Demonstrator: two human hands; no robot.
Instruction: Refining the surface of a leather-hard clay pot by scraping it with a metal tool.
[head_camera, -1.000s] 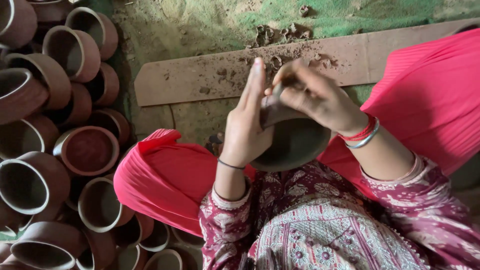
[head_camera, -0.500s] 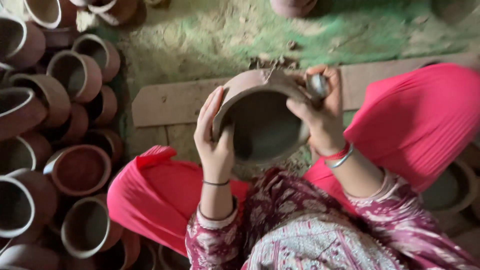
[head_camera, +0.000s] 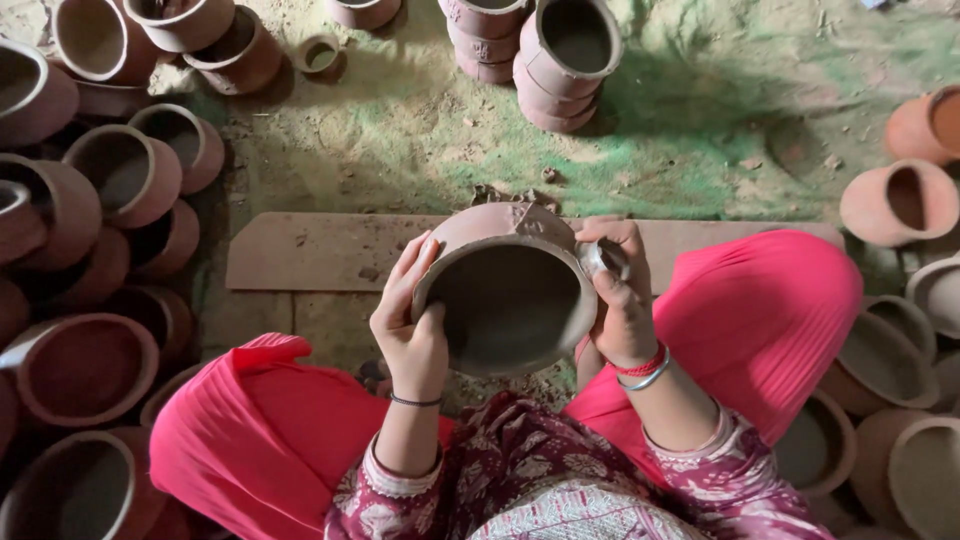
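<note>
From the head view, your left hand cups the rim of the clay pot held over your lap, fingers curled on it, while your right hand grips a small smooth tool against its edge.

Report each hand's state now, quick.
Left hand: closed on the rim of the clay pot.
Right hand: steadying the pot's other side, gripping a small shiny tool.
</note>
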